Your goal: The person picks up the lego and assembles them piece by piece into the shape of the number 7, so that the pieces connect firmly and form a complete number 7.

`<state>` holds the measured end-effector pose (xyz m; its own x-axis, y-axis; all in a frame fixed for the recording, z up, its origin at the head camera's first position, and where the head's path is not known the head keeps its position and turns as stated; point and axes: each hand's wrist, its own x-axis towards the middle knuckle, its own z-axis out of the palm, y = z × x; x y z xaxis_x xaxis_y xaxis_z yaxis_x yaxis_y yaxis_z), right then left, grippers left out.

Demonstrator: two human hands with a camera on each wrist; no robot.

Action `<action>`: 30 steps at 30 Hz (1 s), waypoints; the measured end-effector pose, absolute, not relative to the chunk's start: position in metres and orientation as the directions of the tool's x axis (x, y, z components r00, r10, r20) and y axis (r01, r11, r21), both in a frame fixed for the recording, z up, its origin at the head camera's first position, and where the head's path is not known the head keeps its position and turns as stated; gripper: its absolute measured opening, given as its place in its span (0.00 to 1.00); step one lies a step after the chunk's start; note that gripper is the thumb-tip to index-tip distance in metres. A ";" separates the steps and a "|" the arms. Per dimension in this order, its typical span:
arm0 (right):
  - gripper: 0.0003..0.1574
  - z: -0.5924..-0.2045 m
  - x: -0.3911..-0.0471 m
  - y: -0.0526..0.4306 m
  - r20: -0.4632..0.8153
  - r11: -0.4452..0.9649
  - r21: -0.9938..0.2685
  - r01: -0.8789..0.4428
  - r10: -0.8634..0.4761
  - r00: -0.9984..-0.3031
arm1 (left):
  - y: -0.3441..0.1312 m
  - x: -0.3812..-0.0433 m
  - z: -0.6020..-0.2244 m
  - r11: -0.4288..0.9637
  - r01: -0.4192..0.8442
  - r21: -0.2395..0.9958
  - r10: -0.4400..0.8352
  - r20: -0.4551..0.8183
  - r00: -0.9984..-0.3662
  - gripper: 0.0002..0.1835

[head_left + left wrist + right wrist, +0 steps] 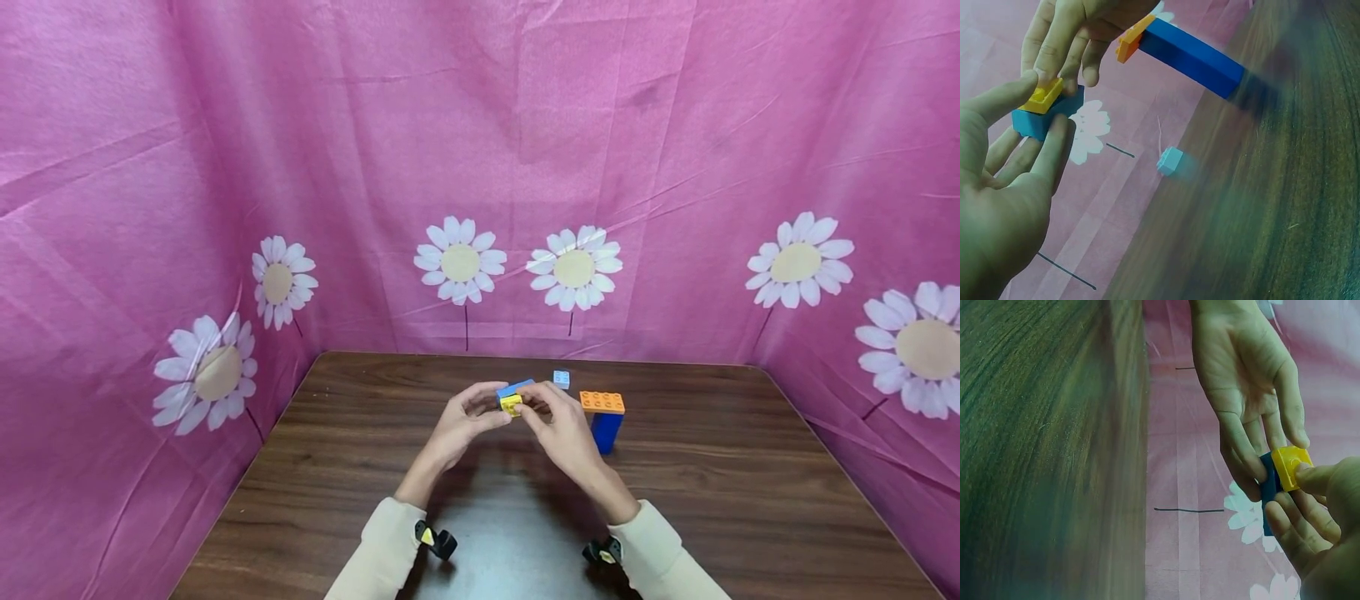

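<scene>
Above the middle of the table, both hands meet around two toy building bricks. A blue brick (pixel 1036 125) is gripped by my left hand (pixel 454 429), whose fingers lie along its side in the left wrist view. Against its face is a smaller yellow brick (pixel 1290 465), which my right hand (pixel 561 433) pinches with the thumb on it. Some of the right fingers also touch the blue brick. Whether the two bricks are pressed fully together I cannot tell, as fingers cover parts of both.
Just right of my right hand stands a dark blue upright block (pixel 607 433), topped by an orange studded brick (pixel 602 402). A small light blue brick (pixel 561 379) lies farther back on the brown wooden table (pixel 337 467). Pink flowered cloth (pixel 510 150) hangs around the back and sides.
</scene>
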<state>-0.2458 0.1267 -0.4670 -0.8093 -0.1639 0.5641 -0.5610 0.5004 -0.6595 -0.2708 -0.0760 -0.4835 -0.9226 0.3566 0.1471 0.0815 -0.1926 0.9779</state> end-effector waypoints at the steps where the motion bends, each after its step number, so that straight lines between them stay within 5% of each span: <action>1: 0.11 -0.467 -0.246 0.126 0.568 0.504 -0.656 -0.562 -0.161 -0.807 | -0.076 -0.270 -0.483 -0.189 0.084 0.978 0.353 0.147 -0.924 0.31; 15: 0.24 -0.466 -0.244 0.124 0.654 0.654 -0.534 -0.536 -0.082 -0.752 | -0.073 -0.264 -0.482 -0.134 0.211 0.968 0.337 0.245 -0.909 0.25; 21: 0.30 -0.466 -0.245 0.127 0.576 0.605 -0.592 -0.533 -0.145 -0.805 | -0.076 -0.264 -0.481 -0.116 0.259 0.959 0.350 0.284 -0.893 0.26; 30: 0.24 -0.466 -0.242 0.132 0.499 0.564 -0.657 -0.500 -0.171 -0.849 | -0.073 -0.264 -0.486 -0.107 0.296 0.949 0.346 0.315 -0.884 0.26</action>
